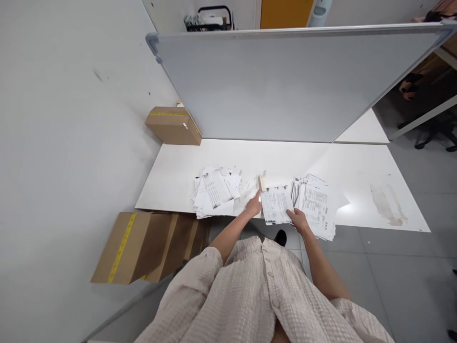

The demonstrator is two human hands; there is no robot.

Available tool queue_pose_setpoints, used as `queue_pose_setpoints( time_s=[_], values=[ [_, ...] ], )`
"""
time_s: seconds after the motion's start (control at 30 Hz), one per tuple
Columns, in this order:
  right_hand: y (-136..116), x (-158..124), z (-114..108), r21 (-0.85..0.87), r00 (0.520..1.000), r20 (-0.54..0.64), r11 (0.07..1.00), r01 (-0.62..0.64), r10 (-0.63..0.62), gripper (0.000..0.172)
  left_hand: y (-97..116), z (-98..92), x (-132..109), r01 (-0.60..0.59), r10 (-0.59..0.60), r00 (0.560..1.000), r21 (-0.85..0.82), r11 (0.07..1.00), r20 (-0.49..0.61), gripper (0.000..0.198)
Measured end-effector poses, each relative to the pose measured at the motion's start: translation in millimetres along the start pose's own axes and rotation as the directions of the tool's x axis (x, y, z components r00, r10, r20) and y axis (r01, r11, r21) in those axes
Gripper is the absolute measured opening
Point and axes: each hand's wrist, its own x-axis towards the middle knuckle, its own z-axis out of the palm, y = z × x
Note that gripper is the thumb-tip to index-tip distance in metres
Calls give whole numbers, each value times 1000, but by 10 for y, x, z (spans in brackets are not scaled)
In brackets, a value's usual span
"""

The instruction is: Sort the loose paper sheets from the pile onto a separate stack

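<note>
Standing close to the near edge of the table (174, 171), the person wears a pale checked shirt (246, 290); a dark shoe (281, 237) shows below. The right hand (299, 220) is clamped on a printed sheet (276, 205) near its lower right corner, thumb on top. The sheet lies between two piles, its near edge at or just past the table's. The left hand (253, 205) stretches its index finger toward a small pale block (262, 183) by the sheet's upper left corner; whether they touch, or whether its fingers grip anything, I cannot tell.

The step in hand looks like handling this one sheet, with the block close by. A next move would call for a steady right pinch and sure contact from the left.

Cartons (143, 233) stand below the table's left end, on grey floor (392, 281). The right pile (316, 207) overhangs the near edge; the left pile (216, 190) is just as uneven. Smudges mark the white surface near the block, and a brownish stain (389, 205) lies toward the right end.

Farther back, a box (173, 126) sits at the far left corner beside a whiteboard (264, 85). Beyond are a black rack (214, 26) and an orange panel (285, 13).
</note>
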Motion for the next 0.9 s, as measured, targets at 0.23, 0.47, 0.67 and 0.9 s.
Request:
queue_pose_setpoints(
  time_s=[0.23, 0.47, 0.67, 0.9],
  values=[
    [-53, -52, -26, -57, 1000, 8, 998, 16, -16, 28, 51, 24, 160, -23, 17, 1000, 313, 950, 23, 52],
    [-171, -139, -4, -90, 998, -14, 994, 61, -63, 24, 97, 9, 107, -13, -3, 999, 344, 939, 46, 53],
    [-148, -252, -386, -178, 973, -131, 970, 164, -189, 29, 32, -314, -243, -298, 356, 933, 442, 846, -52, 44],
    [-11, -289, -1150, -317, 914, -369, 947, 47, -169, 41, -364, -1064, -417, 33, 334, 844, 663, 748, -419, 52]
  ],
)
